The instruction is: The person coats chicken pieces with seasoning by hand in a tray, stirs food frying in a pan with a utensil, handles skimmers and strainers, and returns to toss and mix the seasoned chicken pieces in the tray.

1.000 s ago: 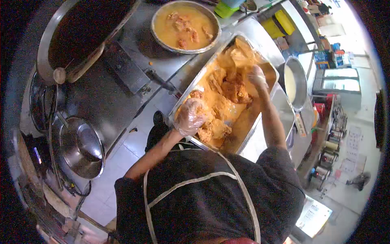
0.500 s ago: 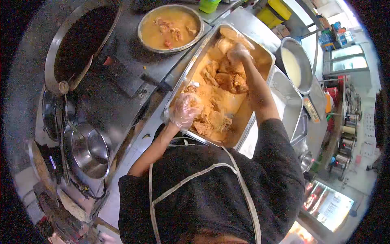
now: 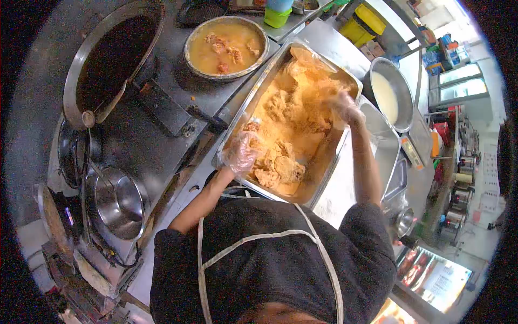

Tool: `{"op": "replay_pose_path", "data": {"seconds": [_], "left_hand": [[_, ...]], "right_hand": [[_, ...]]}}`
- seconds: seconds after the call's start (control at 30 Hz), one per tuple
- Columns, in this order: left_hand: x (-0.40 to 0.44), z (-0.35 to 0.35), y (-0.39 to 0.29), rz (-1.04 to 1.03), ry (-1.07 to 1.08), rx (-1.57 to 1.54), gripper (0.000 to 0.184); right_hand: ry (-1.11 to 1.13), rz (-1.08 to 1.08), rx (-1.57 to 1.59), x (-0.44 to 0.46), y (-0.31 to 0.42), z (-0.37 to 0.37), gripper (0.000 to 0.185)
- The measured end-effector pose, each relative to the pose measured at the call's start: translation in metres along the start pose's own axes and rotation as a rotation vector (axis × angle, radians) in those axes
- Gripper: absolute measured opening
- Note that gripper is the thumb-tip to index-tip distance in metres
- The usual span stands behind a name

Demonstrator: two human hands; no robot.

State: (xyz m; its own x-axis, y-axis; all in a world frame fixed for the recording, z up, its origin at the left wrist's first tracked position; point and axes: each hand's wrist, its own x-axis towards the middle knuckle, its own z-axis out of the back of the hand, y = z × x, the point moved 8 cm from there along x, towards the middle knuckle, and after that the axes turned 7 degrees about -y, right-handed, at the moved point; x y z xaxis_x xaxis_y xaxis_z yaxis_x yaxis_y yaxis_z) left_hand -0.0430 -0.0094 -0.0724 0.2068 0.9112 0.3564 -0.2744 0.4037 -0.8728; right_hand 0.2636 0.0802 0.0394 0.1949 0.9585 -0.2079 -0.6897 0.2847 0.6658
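Observation:
A deep metal tray (image 3: pixel 236 127) holds orange-tan breading flour (image 3: pixel 318 81) and several coated chicken pieces (image 3: pixel 285 164). My left hand (image 3: pixel 244 153), in a clear plastic glove, is at the tray's left side with its fingers curled. What lies inside them is hidden; a reddish-brown chicken piece (image 3: pixel 251 127) shows just beyond the fingertips. Over the tray's right side is my right hand (image 3: pixel 345 107), also gloved. Motion smears its fingers, and loose flour hangs in a haze beside it. Coated pieces by the right hand are partly buried.
Beyond the tray stands a round pan (image 3: pixel 226 67) of yellowish liquid with chicken pieces in it. A large wok (image 3: pixel 70 89) of dark liquid is at the left. To the right are a bowl of pale batter (image 3: pixel 386 97) and another metal tray (image 3: pixel 389 135).
My right hand has moved right and toward me, away from the tray's far end. Flour now covers the pieces in the middle, which showed browner before. My left hand has stayed nearly in place.

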Motion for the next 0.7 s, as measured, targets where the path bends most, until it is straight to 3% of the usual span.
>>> {"op": "replay_pose_path", "data": {"seconds": [0.03, 0.07, 0.17, 0.23, 0.33, 0.37, 0.43, 0.5, 0.53, 0.6, 0.63, 0.7], "left_hand": [[0.0, -0.001, 0.003, 0.007, 0.011, -0.045, 0.03], [0.003, 0.001, 0.001, 0.003, 0.011, -0.045, 0.03], [0.005, 0.001, -0.018, -0.097, 0.033, 0.018, 0.028], [0.005, 0.005, -0.013, 0.019, -0.024, -0.064, 0.027], [0.008, 0.012, -0.019, 0.032, -0.061, -0.121, 0.027], [0.008, 0.014, -0.021, 0.044, -0.074, -0.155, 0.028], [0.006, 0.007, -0.008, 0.101, -0.047, -0.234, 0.027], [0.01, 0.014, -0.021, 0.015, -0.003, -0.118, 0.026], [0.011, 0.022, -0.031, -0.048, -0.059, 0.016, 0.025], [0.002, 0.013, -0.006, 0.02, -0.079, -0.032, 0.025], [-0.001, 0.009, 0.006, 0.091, -0.084, -0.088, 0.025], [-0.009, 0.007, 0.014, 0.031, -0.197, -0.075, 0.029]], "right_hand": [[-0.003, -0.001, 0.003, 0.006, -0.023, -0.006, 0.021], [-0.117, 0.211, -0.114, 0.015, -0.046, -0.008, 0.021], [-0.173, 0.047, 0.071, 0.02, -0.027, 0.012, 0.021], [-0.09, 0.184, -0.01, 0.064, -0.035, 0.009, 0.016], [-0.049, 0.477, -0.442, 0.124, 0.008, -0.031, 0.013], [-0.113, 0.347, -0.271, 0.12, 0.044, -0.042, 0.013], [-0.279, 0.457, -0.196, 0.097, 0.13, -0.064, 0.014], [-0.109, 0.538, -0.803, 0.187, 0.128, -0.147, 0.027], [-0.113, 0.556, -0.803, 0.188, 0.144, -0.154, 0.027], [-0.221, 0.132, -0.432, 0.195, 0.152, -0.139, 0.03], [-0.224, 0.154, -0.432, 0.193, 0.161, -0.142, 0.03], [-0.362, 0.134, -0.458, 0.197, 0.163, -0.134, 0.027]]}}
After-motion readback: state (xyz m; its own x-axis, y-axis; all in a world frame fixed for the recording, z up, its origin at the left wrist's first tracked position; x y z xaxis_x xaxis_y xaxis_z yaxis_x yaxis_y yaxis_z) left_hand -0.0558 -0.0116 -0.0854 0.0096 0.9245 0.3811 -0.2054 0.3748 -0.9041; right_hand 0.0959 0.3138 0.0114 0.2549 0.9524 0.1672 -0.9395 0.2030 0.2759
